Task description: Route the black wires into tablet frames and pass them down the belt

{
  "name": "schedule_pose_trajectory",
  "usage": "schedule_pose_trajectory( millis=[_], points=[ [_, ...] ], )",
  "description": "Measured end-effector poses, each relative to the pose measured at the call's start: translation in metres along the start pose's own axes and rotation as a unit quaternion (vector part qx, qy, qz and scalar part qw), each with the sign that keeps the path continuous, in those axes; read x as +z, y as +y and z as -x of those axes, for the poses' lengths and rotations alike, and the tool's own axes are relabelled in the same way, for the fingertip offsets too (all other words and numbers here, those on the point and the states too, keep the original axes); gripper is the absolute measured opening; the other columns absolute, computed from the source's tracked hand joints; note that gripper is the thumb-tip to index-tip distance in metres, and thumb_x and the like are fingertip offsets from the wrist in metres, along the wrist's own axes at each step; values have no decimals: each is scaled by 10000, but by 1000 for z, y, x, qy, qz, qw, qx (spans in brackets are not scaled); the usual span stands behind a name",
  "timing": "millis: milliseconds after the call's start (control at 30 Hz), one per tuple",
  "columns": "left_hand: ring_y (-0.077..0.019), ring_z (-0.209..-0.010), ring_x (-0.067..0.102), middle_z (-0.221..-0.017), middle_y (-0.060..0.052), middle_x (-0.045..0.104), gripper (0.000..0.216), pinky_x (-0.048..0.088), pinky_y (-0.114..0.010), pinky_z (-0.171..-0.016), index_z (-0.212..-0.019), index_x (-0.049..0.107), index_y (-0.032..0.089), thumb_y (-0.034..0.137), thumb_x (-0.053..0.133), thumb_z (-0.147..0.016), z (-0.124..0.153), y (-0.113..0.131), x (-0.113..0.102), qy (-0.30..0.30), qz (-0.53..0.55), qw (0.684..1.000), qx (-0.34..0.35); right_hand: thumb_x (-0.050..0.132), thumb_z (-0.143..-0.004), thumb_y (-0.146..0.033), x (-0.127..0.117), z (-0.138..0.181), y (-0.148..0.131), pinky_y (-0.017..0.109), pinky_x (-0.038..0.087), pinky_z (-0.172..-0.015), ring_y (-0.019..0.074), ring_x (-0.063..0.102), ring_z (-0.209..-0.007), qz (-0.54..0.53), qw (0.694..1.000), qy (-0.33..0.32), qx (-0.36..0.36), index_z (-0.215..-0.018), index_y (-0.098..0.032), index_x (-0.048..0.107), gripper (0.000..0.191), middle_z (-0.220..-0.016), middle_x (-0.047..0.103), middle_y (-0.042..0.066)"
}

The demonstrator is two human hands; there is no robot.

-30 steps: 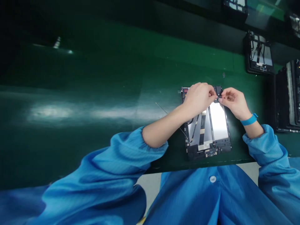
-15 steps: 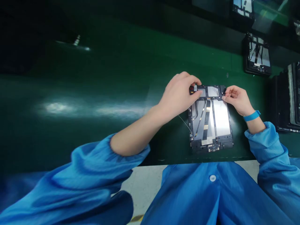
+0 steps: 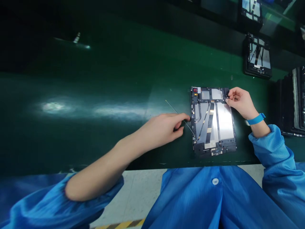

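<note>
An opened tablet, its inside facing up with flat ribbon cables and silver plates, lies on the green work surface near the front edge. My right hand pinches its upper right edge between thumb and fingers. Beside the left edge is my left hand, thumb and index finger apart, the index tip close to the frame. A thin wire cable runs from the tablet's lower left side up and leftward past those fingers. Whether the fingers touch the wire cannot be made out.
Another opened tablet stack stands at the upper right, and a similar device is on the raised ledge behind. Dark stacked panels sit at the right edge. A thin object with a shiny piece lies far left.
My left hand has left the tablet's upper left corner and moved down and left to its side, uncovering the wire's far end. My right hand keeps its place on the edge.
</note>
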State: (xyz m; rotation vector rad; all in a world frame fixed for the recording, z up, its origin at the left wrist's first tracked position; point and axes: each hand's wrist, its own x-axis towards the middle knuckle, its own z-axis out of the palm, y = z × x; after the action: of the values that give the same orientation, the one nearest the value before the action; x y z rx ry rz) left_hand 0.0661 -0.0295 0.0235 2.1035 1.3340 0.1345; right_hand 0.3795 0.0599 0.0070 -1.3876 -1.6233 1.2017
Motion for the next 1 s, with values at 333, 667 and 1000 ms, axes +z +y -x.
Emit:
schedule_pose_trajectory(
  millis=[333, 667, 1000],
  points=[
    [-283, -928, 672, -942, -79, 734, 225, 500, -432, -886, -920, 744, 278, 347, 542, -989, 17, 52, -14, 231, -7, 972, 30, 680, -800, -80, 67, 43, -73, 271, 486, -729, 120, 608, -674, 109, 942, -282, -142, -902, -193, 673, 153, -829, 718, -19],
    [-85, -626, 573, -1182, -47, 563, 774, 522, -281, -610, -1545, 332, 287, 261, 679, -853, 17, 45, 39, 155, 380, 905, -116, 638, -774, -11, 55, 31, -57, 237, 444, -671, 109, 577, -635, 162, 918, -289, -216, -775, -198, 641, 187, -706, 656, -39],
    [-50, -591, 567, -1016, 43, 518, 693, 483, -234, -596, -1353, 467, 279, 147, 699, -713, 7, 50, 51, 154, 495, 835, -182, 556, -903, -50, 73, 8, -43, 285, 446, -768, 167, 601, -797, 180, 904, -264, -284, -858, -210, 649, 190, -864, 684, 20]
  ],
)
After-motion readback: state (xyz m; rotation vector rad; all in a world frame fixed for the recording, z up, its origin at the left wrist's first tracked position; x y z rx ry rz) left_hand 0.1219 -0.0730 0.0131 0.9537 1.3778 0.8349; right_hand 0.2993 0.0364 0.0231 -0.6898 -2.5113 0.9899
